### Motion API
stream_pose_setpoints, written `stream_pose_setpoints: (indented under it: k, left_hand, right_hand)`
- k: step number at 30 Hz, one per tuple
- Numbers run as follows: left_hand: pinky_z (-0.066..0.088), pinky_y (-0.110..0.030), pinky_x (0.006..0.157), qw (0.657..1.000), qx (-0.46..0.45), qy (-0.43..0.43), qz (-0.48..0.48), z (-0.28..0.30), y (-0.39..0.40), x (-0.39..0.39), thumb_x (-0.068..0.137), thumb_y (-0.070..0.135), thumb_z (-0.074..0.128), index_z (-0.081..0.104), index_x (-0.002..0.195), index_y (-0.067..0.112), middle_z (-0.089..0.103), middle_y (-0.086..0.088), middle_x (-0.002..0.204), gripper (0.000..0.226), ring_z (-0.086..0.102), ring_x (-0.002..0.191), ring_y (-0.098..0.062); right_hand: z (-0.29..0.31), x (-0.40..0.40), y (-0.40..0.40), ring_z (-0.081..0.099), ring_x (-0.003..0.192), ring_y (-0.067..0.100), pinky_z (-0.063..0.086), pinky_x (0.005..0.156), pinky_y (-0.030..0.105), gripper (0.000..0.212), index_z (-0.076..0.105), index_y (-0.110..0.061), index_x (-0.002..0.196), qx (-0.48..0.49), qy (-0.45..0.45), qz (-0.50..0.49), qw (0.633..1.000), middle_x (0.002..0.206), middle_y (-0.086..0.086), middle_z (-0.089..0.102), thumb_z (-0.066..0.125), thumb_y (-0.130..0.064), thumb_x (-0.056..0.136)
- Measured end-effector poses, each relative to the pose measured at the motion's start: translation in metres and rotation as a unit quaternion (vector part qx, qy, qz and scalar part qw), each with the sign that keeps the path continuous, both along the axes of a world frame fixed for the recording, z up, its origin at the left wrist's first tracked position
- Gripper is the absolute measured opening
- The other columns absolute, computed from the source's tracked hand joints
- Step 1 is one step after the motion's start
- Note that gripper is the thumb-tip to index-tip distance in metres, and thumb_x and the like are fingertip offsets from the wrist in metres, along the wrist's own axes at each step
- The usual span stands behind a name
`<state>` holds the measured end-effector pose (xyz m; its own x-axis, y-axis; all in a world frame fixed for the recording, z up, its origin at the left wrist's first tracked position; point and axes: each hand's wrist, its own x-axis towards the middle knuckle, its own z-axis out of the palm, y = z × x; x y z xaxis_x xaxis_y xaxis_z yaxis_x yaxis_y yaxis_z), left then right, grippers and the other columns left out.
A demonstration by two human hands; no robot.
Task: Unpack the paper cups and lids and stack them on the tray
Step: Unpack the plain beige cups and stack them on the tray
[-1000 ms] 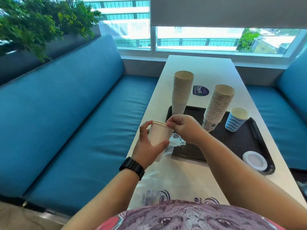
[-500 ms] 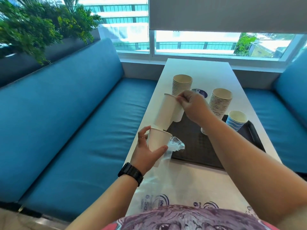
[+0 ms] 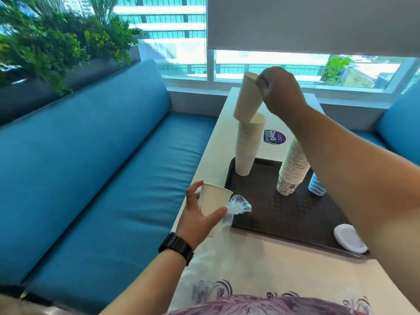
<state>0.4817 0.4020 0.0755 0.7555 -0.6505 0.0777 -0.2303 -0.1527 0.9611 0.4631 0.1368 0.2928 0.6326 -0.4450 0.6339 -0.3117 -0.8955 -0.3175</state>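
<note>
My right hand (image 3: 278,92) pinches the rim of a plain paper cup (image 3: 246,98), whose base hangs tilted just over the top of the tall plain cup stack (image 3: 247,146) on the black tray (image 3: 272,214). My left hand (image 3: 200,214) holds another plain cup (image 3: 213,198) in its clear plastic sleeve (image 3: 236,205) at the table's left edge. A second, patterned cup stack (image 3: 293,169) stands mid-tray, partly behind my right arm. A blue striped cup (image 3: 316,186) sits beside it. One white lid (image 3: 348,238) lies at the tray's near right corner.
The white table (image 3: 256,262) runs toward the window; a printed plastic bag (image 3: 218,289) lies on its near end. A round purple sticker (image 3: 275,136) is behind the tray. Blue benches flank the table, with a planter above the left backrest.
My right hand pulled a cup out of the one in my left hand and carried it up and away to the top of the plain stack. The left hand stayed put.
</note>
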Motion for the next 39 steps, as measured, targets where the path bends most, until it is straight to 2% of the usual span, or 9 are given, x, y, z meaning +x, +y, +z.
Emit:
stream_pose_setpoints:
  k: [12,17,19,22,27,30,33,36,39]
  left_hand:
    - [0.058,-0.034,0.082,1.000,0.006,-0.007,0.004,-0.004,-0.002,0.004,0.072,0.041,0.081,0.021,0.119,0.067,0.050,0.007,0.119,0.081,0.063,0.099,-0.015]
    - [0.055,-0.022,0.077,1.000,0.008,-0.017,0.007,-0.007,-0.002,0.004,0.077,0.029,0.083,0.020,0.118,0.067,0.049,0.010,0.117,0.084,0.062,0.098,-0.009]
    - [0.054,-0.019,0.074,1.000,0.007,-0.011,0.007,-0.007,-0.003,0.004,0.078,0.027,0.083,0.022,0.121,0.062,0.050,0.011,0.116,0.083,0.063,0.096,-0.007]
    - [0.053,-0.016,0.073,1.000,0.005,-0.006,0.006,-0.006,-0.004,0.003,0.078,0.026,0.083,0.022,0.121,0.061,0.049,0.012,0.115,0.083,0.062,0.097,-0.007]
    - [0.055,-0.020,0.076,1.000,0.006,0.000,0.004,-0.004,-0.004,0.002,0.078,0.027,0.082,0.020,0.120,0.063,0.046,0.012,0.116,0.084,0.061,0.098,-0.006]
    - [0.055,-0.023,0.077,1.000,0.001,0.000,0.010,-0.003,-0.004,0.002,0.077,0.027,0.083,0.020,0.117,0.068,0.048,0.009,0.117,0.085,0.062,0.098,-0.008]
    - [0.054,-0.020,0.075,1.000,-0.005,0.004,0.007,0.001,-0.004,0.000,0.078,0.025,0.083,0.022,0.118,0.064,0.047,0.011,0.115,0.083,0.061,0.096,-0.006]
    - [0.053,-0.016,0.069,1.000,-0.002,0.006,0.002,0.006,-0.005,-0.003,0.079,0.025,0.082,0.021,0.117,0.062,0.045,0.014,0.114,0.081,0.059,0.096,-0.005]
    - [0.050,-0.010,0.062,1.000,-0.007,0.008,0.003,0.011,-0.005,-0.006,0.079,0.024,0.082,0.023,0.120,0.058,0.045,0.014,0.112,0.079,0.058,0.095,-0.003]
  right_hand:
    - [-0.043,0.014,-0.018,0.059,0.098,0.039,0.047,0.084,0.041,0.024,0.066,0.000,0.106,-0.042,0.120,-0.017,0.992,0.106,0.020,0.063,0.049,-0.016,0.098]
    - [-0.069,0.011,-0.017,0.059,0.102,0.036,0.047,0.084,0.039,0.023,0.068,-0.008,0.106,-0.020,0.157,-0.030,0.987,0.106,0.014,0.064,0.048,-0.014,0.097]
    - [-0.080,0.010,-0.016,0.058,0.106,0.035,0.042,0.096,0.040,0.025,0.068,-0.010,0.108,-0.017,0.159,-0.044,0.986,0.110,0.013,0.065,0.046,-0.014,0.098]
    - [-0.093,0.011,-0.020,0.058,0.113,0.032,0.019,0.117,0.042,0.029,0.069,-0.011,0.112,-0.024,0.159,-0.052,0.986,0.116,0.013,0.066,0.045,-0.008,0.095]
    - [-0.096,0.007,-0.020,0.037,0.141,0.020,0.004,0.121,0.046,0.041,0.059,-0.013,0.131,-0.034,0.166,-0.030,0.985,0.139,0.012,0.055,0.045,-0.004,0.094]
    - [-0.094,0.001,-0.005,0.036,0.141,0.021,0.007,0.121,0.045,0.041,0.057,-0.013,0.134,-0.037,0.118,0.001,0.992,0.141,0.008,0.054,0.053,-0.006,0.094]
    - [-0.098,-0.011,0.025,0.054,0.125,0.024,0.029,0.111,0.035,0.027,0.069,-0.016,0.119,0.023,0.076,0.057,0.995,0.127,0.005,0.065,0.060,-0.016,0.093]
    - [-0.105,-0.025,0.058,0.062,0.108,0.017,0.041,0.089,0.025,0.021,0.073,-0.020,0.112,0.122,0.108,0.087,0.983,0.117,-0.001,0.069,0.061,-0.023,0.094]
    - [-0.114,-0.038,0.082,0.063,0.101,0.013,0.046,0.089,0.028,0.021,0.073,-0.020,0.109,0.208,0.134,0.120,0.961,0.110,-0.003,0.071,0.061,-0.029,0.094]
